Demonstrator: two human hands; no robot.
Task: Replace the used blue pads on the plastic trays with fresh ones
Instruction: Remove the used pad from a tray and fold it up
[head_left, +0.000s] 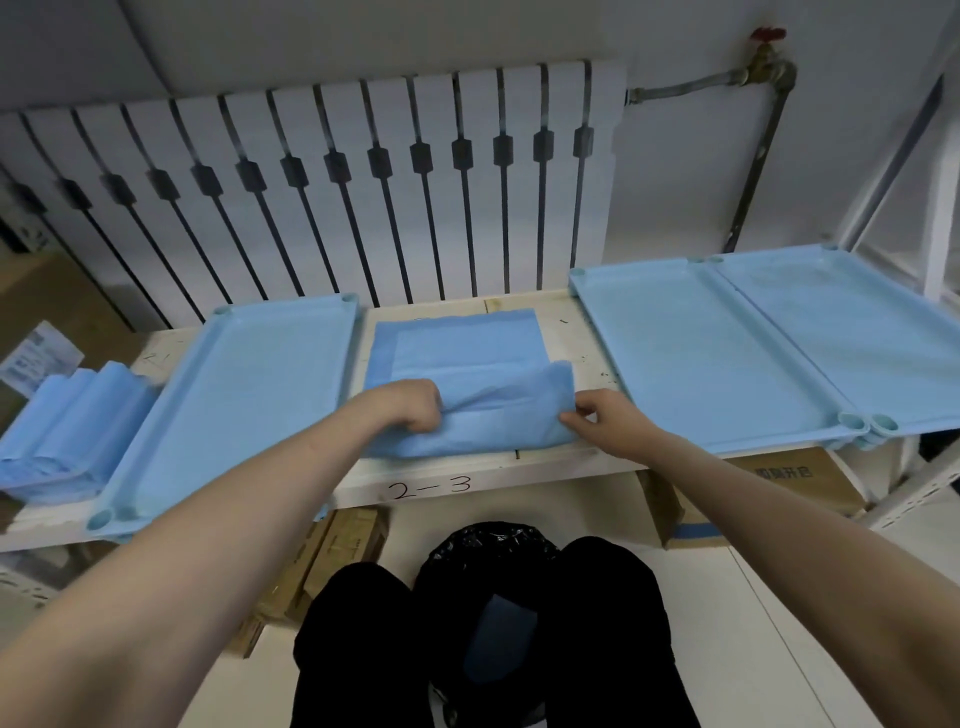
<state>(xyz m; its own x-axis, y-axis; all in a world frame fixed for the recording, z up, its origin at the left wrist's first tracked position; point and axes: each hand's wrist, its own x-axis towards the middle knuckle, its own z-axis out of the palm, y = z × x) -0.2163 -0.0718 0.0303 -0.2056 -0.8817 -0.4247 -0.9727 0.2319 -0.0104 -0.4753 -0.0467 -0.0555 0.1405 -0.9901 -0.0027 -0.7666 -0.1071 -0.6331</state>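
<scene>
Blue pad (462, 353) in left hand (402, 405), right hand (602, 418)

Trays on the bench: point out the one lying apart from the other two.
The left tray, beside the stack of pads. The inner right tray and outer right tray lie edge to edge right of the pad.

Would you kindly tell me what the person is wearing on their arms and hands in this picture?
Nothing is worn on them. The left forearm and right forearm are bare up to the frame's edge, with no sleeve in view. The left hand and right hand have no gloves, and no watch, bracelet or ring shows.
</scene>
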